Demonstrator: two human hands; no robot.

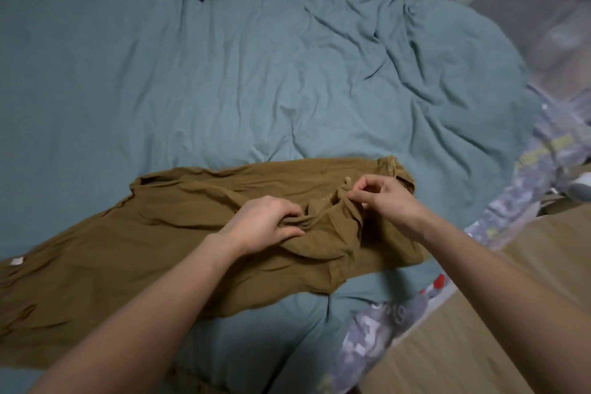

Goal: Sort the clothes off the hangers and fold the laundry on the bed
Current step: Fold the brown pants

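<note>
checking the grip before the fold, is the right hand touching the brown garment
Touching. The head view shows the right hand pinching a bunched fold of the brown garment between fingertips and thumb, no gap visible.

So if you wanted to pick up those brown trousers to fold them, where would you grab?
Probably at the waistband end of the brown trousers, on the right, where the left hand and right hand already bunch and pinch the cloth. Come from above, one hand at each waist corner: the trousers lie flat on the bed cover, legs trailing left, so lifting there should let them hang straight.

Brown garment [179, 233] on teal bed [224, 80]
</note>
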